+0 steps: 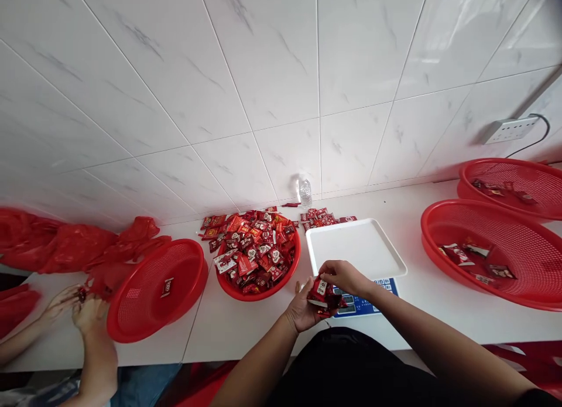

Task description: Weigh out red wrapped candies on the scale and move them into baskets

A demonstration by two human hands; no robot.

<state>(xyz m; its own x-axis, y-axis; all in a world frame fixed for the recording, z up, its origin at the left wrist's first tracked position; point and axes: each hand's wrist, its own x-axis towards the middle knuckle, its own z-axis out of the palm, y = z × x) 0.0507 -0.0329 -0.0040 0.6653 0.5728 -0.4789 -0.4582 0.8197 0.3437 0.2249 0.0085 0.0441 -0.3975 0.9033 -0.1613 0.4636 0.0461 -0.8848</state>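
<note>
Several small red packets [321, 288] are bunched in my left hand [302, 307], whose fingers curl round them near the table's front edge. My right hand [345, 275] pinches at the top of the same bunch; which packet its fingertips hold is too small to tell. Just beyond my hands is a white tray [357, 249] with a bare surface, on a scale with a blue panel [389, 287], partly covered by my right hand and forearm. Left of my hands stands a red basket [228, 292] heaped with red packets [259, 252].
Loose packets [318, 218] and a clear bottle [304, 191] are by the wall. Two red baskets [432, 237] [468, 175] on the right hold a few packets. Another basket [132, 313] stands left, beside a co-worker's hands [88, 307] and red bags [79, 243].
</note>
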